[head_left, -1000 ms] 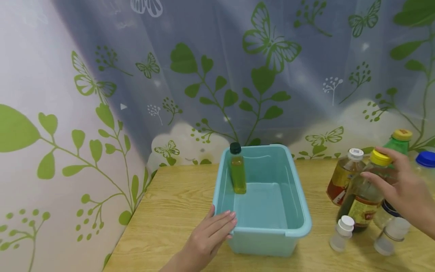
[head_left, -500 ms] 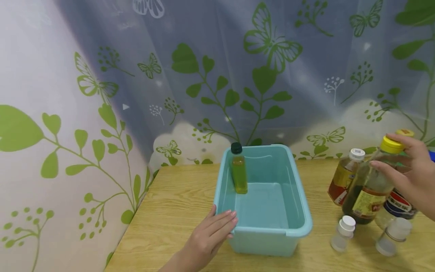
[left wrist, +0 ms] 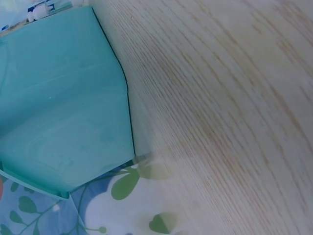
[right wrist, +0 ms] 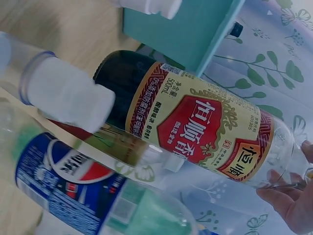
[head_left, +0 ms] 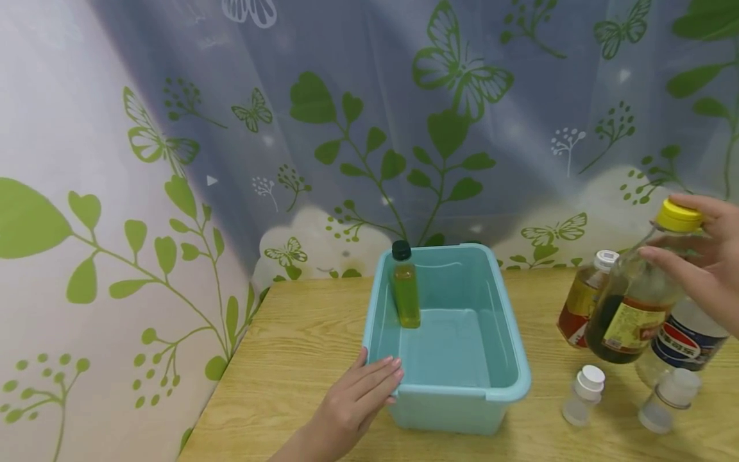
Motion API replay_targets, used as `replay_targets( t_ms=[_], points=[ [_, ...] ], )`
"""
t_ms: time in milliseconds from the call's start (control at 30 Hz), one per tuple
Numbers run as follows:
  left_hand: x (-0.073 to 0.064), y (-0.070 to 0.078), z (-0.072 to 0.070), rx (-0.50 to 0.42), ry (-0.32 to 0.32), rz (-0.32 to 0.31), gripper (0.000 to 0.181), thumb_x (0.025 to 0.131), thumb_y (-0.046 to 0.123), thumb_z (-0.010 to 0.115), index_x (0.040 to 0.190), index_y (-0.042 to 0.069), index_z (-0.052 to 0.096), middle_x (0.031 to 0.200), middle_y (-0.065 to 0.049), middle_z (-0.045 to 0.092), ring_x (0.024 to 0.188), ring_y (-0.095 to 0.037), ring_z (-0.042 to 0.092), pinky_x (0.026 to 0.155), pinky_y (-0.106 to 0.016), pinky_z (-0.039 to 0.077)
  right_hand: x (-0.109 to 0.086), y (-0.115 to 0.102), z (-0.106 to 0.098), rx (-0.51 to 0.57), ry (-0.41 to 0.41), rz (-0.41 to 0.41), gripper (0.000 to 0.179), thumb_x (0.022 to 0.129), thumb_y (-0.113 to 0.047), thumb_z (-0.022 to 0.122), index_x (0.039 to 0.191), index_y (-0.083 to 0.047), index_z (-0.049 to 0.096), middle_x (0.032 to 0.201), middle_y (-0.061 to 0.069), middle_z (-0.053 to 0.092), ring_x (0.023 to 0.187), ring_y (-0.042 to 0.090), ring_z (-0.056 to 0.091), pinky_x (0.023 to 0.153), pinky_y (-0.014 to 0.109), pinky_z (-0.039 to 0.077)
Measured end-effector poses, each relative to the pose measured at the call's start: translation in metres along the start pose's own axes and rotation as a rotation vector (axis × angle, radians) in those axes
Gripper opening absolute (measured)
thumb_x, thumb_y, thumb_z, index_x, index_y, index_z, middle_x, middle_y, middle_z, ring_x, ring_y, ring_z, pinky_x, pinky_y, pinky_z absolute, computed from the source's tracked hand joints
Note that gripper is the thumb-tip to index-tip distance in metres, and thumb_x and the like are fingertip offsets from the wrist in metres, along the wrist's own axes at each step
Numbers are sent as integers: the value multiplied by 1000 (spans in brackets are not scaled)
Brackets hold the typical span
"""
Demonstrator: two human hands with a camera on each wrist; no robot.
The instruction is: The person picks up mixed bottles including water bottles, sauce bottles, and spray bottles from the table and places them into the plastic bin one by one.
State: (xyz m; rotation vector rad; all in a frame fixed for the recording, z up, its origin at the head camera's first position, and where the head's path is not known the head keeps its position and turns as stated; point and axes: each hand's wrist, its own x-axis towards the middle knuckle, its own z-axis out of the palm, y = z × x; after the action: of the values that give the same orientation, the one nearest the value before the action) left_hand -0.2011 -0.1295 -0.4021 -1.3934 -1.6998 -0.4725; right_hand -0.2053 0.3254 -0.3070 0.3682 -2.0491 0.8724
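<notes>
My right hand grips the neck of a vinegar bottle just under its yellow cap. The bottle has dark liquid low inside and hangs tilted above the table; its red and cream label faces the right wrist view. At the near left corner of a light blue plastic bin, my left hand rests on the rim with fingers extended. Inside the bin, a slim bottle of yellow-green liquid with a black cap stands against the left wall.
Right of the bin stands a brown drink bottle with a white cap. A Pepsi bottle is behind the vinegar bottle. Two small white-capped bottles, one left and one right, stand nearer. Wooden tabletop lies left of the bin.
My right hand has lifted the vinegar bottle up and to the right, uncovering the Pepsi bottle's label. The left hand and the bin have stayed in place.
</notes>
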Motion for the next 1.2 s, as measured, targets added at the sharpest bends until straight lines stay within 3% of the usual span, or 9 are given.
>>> replay_targets(
  t_ms=[267,433,633,933,1033,1133,1200],
  points=[
    [1,0,0,9,9,14,29,99,16,49,110,-5,66,110,-18,68,101,-28,66,107,-46,36,16,1,-3,5,21,60,70,82,10,66,143,-11,39,115,-30,46,86,-23,48,72,-5,37],
    [-1,0,1,7,15,16,29,99,16,50,111,-5,66,111,-17,68,102,-28,66,106,-47,37,29,-33,-4,34,-15,97,72,82,15,62,144,-11,36,110,-30,44,83,-21,49,73,-5,37],
    [0,0,1,9,26,23,29,99,16,50,110,-5,66,110,-17,68,101,-28,66,104,-48,39,46,-55,-3,-55,-46,43,74,84,11,62,145,-17,33,109,-35,39,83,-23,45,74,-4,36],
    [4,0,0,11,35,38,29,99,16,48,109,-5,66,107,-18,69,99,-28,67,104,-47,39,70,-82,2,-63,-124,4,73,86,7,62,146,-19,29,112,-29,41,85,-21,46,73,2,38],
    [5,0,0,10,35,39,28,99,15,48,108,-5,66,107,-18,69,99,-28,67,105,-47,38,73,-88,4,-75,-146,-7,71,89,2,60,147,-21,27,120,-10,49,87,-20,45,80,7,39],
    [5,0,1,12,30,38,28,99,15,49,108,-4,67,107,-17,69,99,-28,67,104,-47,39,78,-94,6,-63,-157,-13,71,90,1,59,148,-23,25,127,15,49,89,-19,44,85,10,39],
    [5,0,1,15,25,35,28,99,15,49,108,-4,67,107,-17,69,99,-28,67,104,-47,40,81,-97,8,-53,-155,-13,72,89,2,60,147,-23,26,128,19,47,90,-19,44,84,9,40]
  ],
)
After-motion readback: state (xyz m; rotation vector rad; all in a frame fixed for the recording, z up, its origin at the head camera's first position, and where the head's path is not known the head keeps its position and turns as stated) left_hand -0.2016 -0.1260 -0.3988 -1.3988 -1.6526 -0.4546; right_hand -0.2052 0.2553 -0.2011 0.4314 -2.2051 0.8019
